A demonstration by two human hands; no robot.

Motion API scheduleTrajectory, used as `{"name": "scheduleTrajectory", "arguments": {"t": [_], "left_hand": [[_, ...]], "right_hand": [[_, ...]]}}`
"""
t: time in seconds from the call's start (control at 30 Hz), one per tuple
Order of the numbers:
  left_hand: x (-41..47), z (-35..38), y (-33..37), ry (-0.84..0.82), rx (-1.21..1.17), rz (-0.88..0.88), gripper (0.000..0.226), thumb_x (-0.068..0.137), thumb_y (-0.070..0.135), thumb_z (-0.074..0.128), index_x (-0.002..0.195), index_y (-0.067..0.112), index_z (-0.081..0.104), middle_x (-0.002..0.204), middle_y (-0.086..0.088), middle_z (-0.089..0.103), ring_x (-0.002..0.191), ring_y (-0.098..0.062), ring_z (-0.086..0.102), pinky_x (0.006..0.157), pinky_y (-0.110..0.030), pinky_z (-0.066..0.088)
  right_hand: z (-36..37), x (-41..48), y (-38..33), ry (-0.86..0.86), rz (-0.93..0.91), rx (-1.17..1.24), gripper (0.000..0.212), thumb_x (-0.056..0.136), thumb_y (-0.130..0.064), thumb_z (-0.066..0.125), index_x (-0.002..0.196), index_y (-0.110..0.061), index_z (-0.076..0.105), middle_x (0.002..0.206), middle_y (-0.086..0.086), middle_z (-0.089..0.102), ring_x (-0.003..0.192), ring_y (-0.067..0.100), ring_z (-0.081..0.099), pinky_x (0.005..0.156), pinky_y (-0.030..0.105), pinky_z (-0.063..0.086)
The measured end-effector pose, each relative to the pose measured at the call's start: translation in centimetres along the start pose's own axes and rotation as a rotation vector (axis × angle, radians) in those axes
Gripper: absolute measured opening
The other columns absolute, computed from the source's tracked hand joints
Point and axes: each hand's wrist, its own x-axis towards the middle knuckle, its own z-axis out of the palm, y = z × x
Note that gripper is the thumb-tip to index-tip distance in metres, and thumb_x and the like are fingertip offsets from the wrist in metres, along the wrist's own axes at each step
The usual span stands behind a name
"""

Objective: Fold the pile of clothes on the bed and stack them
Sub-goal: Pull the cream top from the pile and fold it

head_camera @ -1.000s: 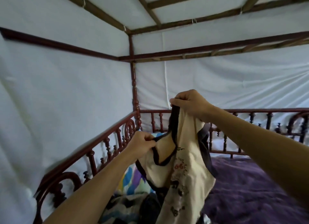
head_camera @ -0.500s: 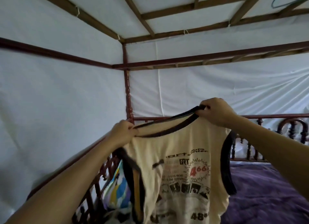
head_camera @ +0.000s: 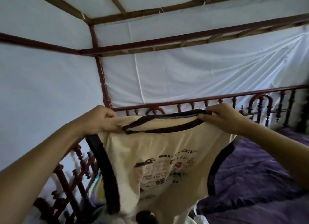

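A cream sleeveless shirt [head_camera: 160, 158] with black trim and a printed front hangs in the air, spread wide in front of me. My left hand [head_camera: 98, 120] grips its left shoulder. My right hand [head_camera: 222, 118] pinches the right shoulder at the black neck trim. The shirt's lower part hangs down over a pile of clothes [head_camera: 98, 193] at the bottom left, mostly hidden behind it.
A purple bedspread [head_camera: 260, 177] covers the bed on the right. A dark red turned-wood railing [head_camera: 192, 103] runs along the far side and the left side [head_camera: 73, 172]. White cloth walls hang on the bed frame.
The shirt went from bunched and hanging narrow to stretched out flat between my hands. My hands moved apart and level, and the view tilted slightly down.
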Motion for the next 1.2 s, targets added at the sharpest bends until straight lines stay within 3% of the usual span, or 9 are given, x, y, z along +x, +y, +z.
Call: {"name": "scheduleTrajectory", "arguments": {"t": [0.1,0.2,0.27,0.43,0.67,0.83,0.9,1.03,1.2], "left_hand": [[3.7,2.0,-0.8,0.112,0.235,0.021,0.038,0.072,0.026,0.08,0.044,0.021,0.055,0.045,0.009,0.047,0.049,-0.011,0.046,0.051,-0.027,0.029],[8.7,7.7,-0.6,0.183,0.383,0.046,0.02,0.084,0.018,0.064,0.065,0.021,0.068,0.069,-0.006,0.065,0.071,-0.03,0.061,0.059,-0.033,0.046],[11.5,12.8,0.1,0.149,0.348,0.061,0.015,0.089,0.015,0.058,0.081,0.011,0.07,0.084,-0.016,0.068,0.082,-0.035,0.063,0.068,-0.04,0.05],[15.7,25.6,5.3,0.053,0.31,0.059,0.016,0.083,0.003,0.047,0.081,0.016,0.057,0.094,-0.025,0.064,0.089,-0.043,0.06,0.076,-0.046,0.05],[18.7,41.9,18.7,0.088,0.254,0.09,0.03,0.088,0.002,0.046,0.1,0.014,0.07,0.099,-0.021,0.067,0.088,-0.039,0.06,0.067,-0.034,0.039],[20.7,52.8,27.9,-0.053,0.331,0.06,0.031,0.089,0.006,0.041,0.101,0.018,0.067,0.1,-0.02,0.065,0.09,-0.041,0.06,0.072,-0.04,0.048],[21.1,57.1,31.2,-0.156,0.251,0.002,0.032,0.09,0.004,0.039,0.096,0.019,0.066,0.093,-0.017,0.066,0.083,-0.038,0.062,0.069,-0.04,0.053],[21.3,66.1,37.3,-0.343,-0.358,-0.294,0.03,0.093,-0.003,0.037,0.099,0.007,0.065,0.068,-0.015,0.063,0.041,-0.023,0.061,0.036,-0.029,0.051],[21.7,76.4,43.5,-0.431,-0.64,-0.386,0.026,0.092,-0.005,0.039,0.087,0.007,0.061,0.074,-0.014,0.062,0.046,-0.017,0.064,0.041,-0.026,0.054]], "right_hand": [[0.9,-3.6,0.6,-0.075,0.081,0.039,0.041,0.075,-0.069,0.053,0.063,-0.03,0.055,0.055,-0.015,0.049,0.047,0.001,0.043,0.046,0.016,0.034],[2.2,-8.1,1.9,-0.175,0.084,-0.037,0.029,0.071,-0.077,0.054,0.074,-0.048,0.051,0.07,-0.025,0.055,0.058,0.002,0.05,0.049,0.016,0.037],[2.4,-11.4,3.4,-0.215,0.126,-0.072,0.017,0.078,-0.066,0.06,0.081,-0.053,0.05,0.08,-0.029,0.057,0.069,0.0,0.055,0.053,0.014,0.039],[1.4,-21.7,9.1,-0.204,0.353,-0.011,0.025,0.092,-0.045,0.058,0.074,-0.039,0.042,0.073,-0.023,0.056,0.062,0.002,0.052,0.053,0.018,0.036],[-3.0,-34.9,18.2,-0.069,0.617,0.176,0.028,0.094,-0.042,0.056,0.074,-0.032,0.04,0.064,-0.016,0.049,0.058,0.002,0.043,0.052,0.02,0.033],[-7.7,-43.1,25.6,0.036,0.837,0.204,0.031,0.095,-0.042,0.053,0.073,-0.027,0.038,0.059,-0.016,0.048,0.055,0.002,0.042,0.052,0.022,0.033],[-9.5,-45.9,28.4,0.058,0.922,0.198,0.03,0.095,-0.041,0.053,0.074,-0.026,0.038,0.058,-0.014,0.048,0.054,0.003,0.042,0.054,0.026,0.034],[-12.3,-51.4,34.8,0.075,1.114,0.129,0.03,0.094,-0.042,0.054,0.078,-0.019,0.044,0.064,-0.003,0.055,0.058,0.007,0.049,0.058,0.035,0.041],[-15.5,-57.6,43.8,0.067,1.321,-0.024,0.02,0.094,-0.042,0.053,0.081,-0.028,0.046,0.075,-0.006,0.061,0.074,0.016,0.058,0.066,0.037,0.044]]}}
